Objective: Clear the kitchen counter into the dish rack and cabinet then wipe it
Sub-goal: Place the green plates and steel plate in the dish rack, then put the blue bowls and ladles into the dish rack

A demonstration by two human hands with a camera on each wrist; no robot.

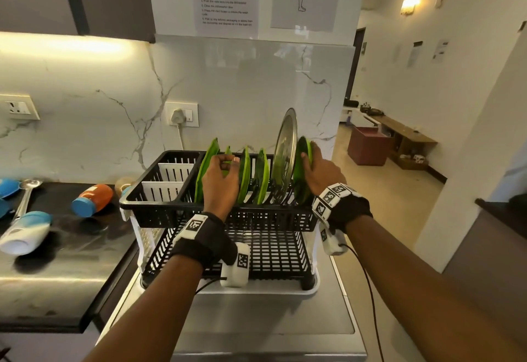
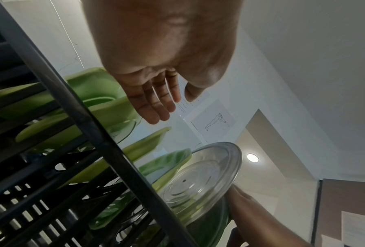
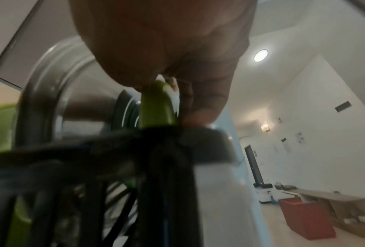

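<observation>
Right hand (image 1: 319, 172): fingers wrapped over the rim of the rightmost green plate (image 1: 302, 173), upright in the dish rack (image 1: 159, 205) just right of a steel lid (image 1: 285, 153). Left hand (image 1: 221, 179): fingers loose, holding nothing, among the left green plates (image 1: 206, 168). Orange bottle (image 1: 92, 199) lies on the counter (image 1: 57, 290), left.

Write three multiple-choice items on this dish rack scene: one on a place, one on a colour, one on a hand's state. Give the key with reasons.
1. Where does the steel lid stand?
A. Upper rack tier
B. Lower rack tier
C. Counter

2. What colour is the cap of the orange bottle lying on the counter?
A. Red
B. Blue
C. White

3. What is the right hand doing?
A. Hanging idle
B. Gripping a green plate
C. Holding a spoon

Key: A, it stands upright among the plates; B, the cap is blue; B, fingers wrap the plate's rim.
</observation>
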